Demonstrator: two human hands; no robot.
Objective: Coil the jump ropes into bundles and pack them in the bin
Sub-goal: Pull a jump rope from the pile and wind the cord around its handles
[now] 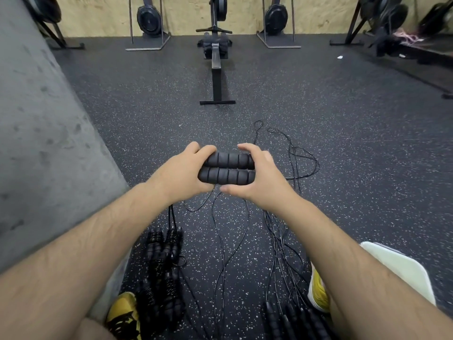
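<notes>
Speckled gym floor (147,106) underneath. Foam handles (226,168) side by side above it, clutched by left hand (181,173) and right hand (259,177). Cord (273,229) trailing limp (light, likely springy, tangle-prone); best gripped at handles.

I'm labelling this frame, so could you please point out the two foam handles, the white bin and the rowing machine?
foam handles (226,176): head view, on the middle of the lower handle.
white bin (397,268): head view, on its visible wall.
rowing machine (216,79): head view, on its centre beam.
</notes>
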